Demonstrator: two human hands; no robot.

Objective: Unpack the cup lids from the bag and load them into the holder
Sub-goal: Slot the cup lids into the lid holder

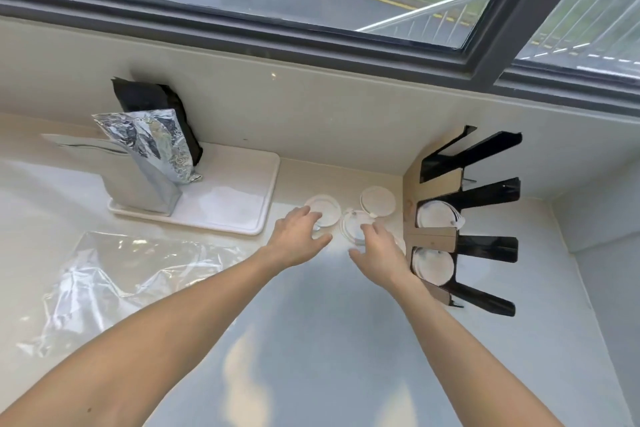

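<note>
While both hands reach forward over the table [311,340], the loose lids lie just ahead of their fingertips, left of the holder [460,218]. From the head view, the left hand [298,239] has its fingers spread and relaxed, their tips resting on or just over the near edge of the left lid [327,210]; it pinches nothing. The right hand [381,250] is also spread, its fingers lying over the near part of the middle lids [353,224], which look like a small stack; whether they touch it I cannot tell. A third lid [377,200] lies flat beyond that, further from both hands and nearer the holder. Lids lie flat, so no long axis matters; the holder's slots open to the right hand's side, two already holding lids. I judge the right hand better placed to carry lids across. The clear bag [131,274] lies slack on the table, well left of both hands.
</note>
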